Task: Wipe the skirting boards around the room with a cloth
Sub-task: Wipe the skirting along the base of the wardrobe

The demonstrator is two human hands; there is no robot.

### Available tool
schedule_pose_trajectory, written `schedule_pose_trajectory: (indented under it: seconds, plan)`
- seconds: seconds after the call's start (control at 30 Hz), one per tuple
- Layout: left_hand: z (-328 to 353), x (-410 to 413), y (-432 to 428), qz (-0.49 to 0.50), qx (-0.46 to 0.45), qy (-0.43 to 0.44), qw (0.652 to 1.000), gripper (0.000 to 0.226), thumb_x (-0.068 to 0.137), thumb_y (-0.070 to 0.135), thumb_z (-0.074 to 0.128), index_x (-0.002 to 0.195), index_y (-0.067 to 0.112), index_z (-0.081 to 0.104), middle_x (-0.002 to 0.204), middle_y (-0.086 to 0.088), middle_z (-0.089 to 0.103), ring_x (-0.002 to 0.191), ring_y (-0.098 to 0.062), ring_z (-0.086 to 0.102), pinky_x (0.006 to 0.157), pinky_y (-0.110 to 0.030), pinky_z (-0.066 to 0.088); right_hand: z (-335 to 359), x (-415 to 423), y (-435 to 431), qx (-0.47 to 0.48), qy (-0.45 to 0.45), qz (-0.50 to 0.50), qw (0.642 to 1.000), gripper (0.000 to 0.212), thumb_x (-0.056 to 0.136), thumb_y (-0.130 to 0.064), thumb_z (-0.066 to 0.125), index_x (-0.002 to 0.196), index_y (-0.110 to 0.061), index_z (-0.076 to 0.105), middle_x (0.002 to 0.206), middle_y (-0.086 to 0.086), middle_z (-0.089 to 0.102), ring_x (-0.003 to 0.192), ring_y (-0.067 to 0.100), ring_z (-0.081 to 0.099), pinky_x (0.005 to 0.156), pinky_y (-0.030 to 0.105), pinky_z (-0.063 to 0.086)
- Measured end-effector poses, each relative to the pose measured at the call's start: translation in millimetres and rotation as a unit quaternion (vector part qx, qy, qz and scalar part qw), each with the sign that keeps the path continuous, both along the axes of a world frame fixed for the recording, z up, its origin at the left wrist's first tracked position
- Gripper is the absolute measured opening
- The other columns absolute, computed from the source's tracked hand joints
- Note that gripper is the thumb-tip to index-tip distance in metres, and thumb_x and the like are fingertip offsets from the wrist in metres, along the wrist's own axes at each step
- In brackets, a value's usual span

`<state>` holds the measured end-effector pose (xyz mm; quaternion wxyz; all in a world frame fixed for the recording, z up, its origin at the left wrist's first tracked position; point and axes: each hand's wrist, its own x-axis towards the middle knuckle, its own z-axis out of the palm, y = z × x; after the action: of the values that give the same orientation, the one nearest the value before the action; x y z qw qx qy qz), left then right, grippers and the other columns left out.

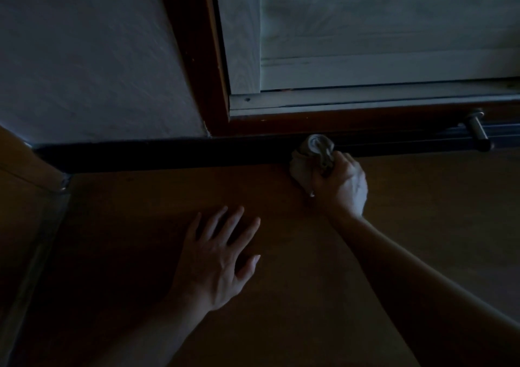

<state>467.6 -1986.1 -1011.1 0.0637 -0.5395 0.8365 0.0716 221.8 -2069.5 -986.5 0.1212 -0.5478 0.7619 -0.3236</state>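
Grey, crumpled cloth (312, 155) sits bunched in the right hand (342, 185), whose fingers curl tightly round it, pressing it against the dark skirting board (168, 154). The left hand (216, 257) lies flat, fingers spread, on the brown floor (436, 212).

The crumpled pale grey cloth (311, 157) shows darker grey in its folds. Behind it the long black skirting board (168, 155) is plain and unpatterned in the dim light. The brown wooden floor (146, 212) is a warm, even tone with only faint grain. The grey-white textured wall (84, 57) carries a bluish cast. The reddish-brown wooden door frame (194, 57) is dark, while the pale panelled door (380, 29) is whitish grey with clear wood-grain streaks. The silver metal door stop (475, 129) ends in a black tip.
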Motion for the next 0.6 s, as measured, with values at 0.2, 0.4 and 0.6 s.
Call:
schedule_pose_trajectory:
  seconds: [0.2,0.4,0.6]
  plan:
    - [8,0,-1,-0.010,0.015,-0.010,1.000,0.064,0.096,0.068,0.020,0.155,0.044,0.023,0.164,0.003,0.026,0.151,-0.025,0.024,0.119,-0.057,0.024,-3,-6,0,-0.004,-0.003,0.004,1.000,0.072,0.069,-0.074,0.036,0.097,-0.014,0.063,0.101,0.004,0.064,0.099,0.025,0.057,0.080,0.034,0.037]
    - [17,-1,-6,-0.011,0.038,-0.012,0.999,0.067,0.092,0.072,0.010,0.155,0.051,0.002,0.168,0.006,0.007,0.154,-0.023,0.009,0.123,-0.053,0.012,-2,16,-5,-0.009,0.012,0.046,0.999,0.069,0.070,-0.072,0.035,0.093,-0.014,0.064,0.094,0.005,0.064,0.090,0.025,0.059,0.074,0.032,0.037]
    - [20,-26,1,0.053,0.031,-0.020,0.998,0.063,0.095,0.069,0.023,0.154,0.048,0.024,0.161,0.000,0.032,0.145,-0.030,0.032,0.116,-0.060,0.027,1,31,-6,0.000,0.008,0.073,0.997,0.073,0.074,-0.070,0.031,0.098,-0.010,0.065,0.099,0.009,0.065,0.093,0.029,0.059,0.078,0.041,0.046]
